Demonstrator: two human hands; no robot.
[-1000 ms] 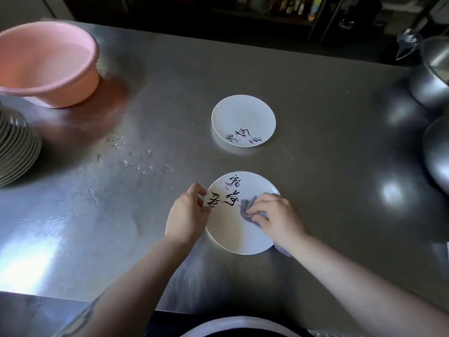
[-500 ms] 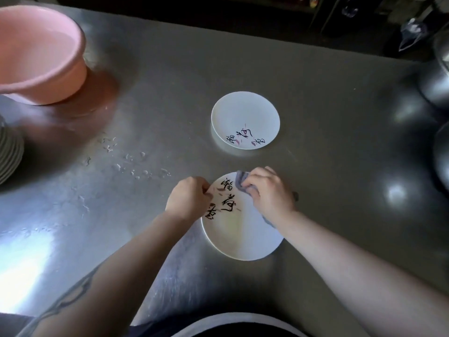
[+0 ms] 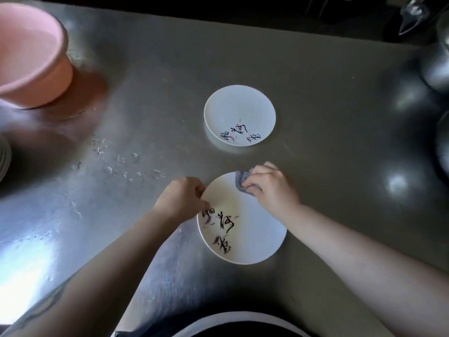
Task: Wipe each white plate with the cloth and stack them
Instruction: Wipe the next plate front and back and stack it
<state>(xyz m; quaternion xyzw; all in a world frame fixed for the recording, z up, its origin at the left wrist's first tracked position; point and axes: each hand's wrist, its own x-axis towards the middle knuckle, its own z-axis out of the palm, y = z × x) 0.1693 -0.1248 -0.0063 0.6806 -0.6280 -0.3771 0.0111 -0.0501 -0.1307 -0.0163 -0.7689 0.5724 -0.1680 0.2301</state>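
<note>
A white plate with black brush writing [image 3: 247, 237] lies on the steel table in front of me. My left hand [image 3: 181, 203] pinches its left rim. My right hand [image 3: 272, 188] grips a small grey cloth [image 3: 241, 182] and presses it on the plate's far edge. A second white plate with the same writing [image 3: 239, 113] lies flat farther back, apart from both hands.
A pink basin [image 3: 31, 59] stands at the far left. The edge of a stack of plates [image 3: 3, 156] shows at the left border. Metal pots [image 3: 437, 69] crowd the right side. Water drops [image 3: 121, 164] lie on the steel table [image 3: 340, 142].
The near plate has turned counter-clockwise under my left hand, its writing now at the left and near side. My right hand with the cloth moved to the far rim.
</note>
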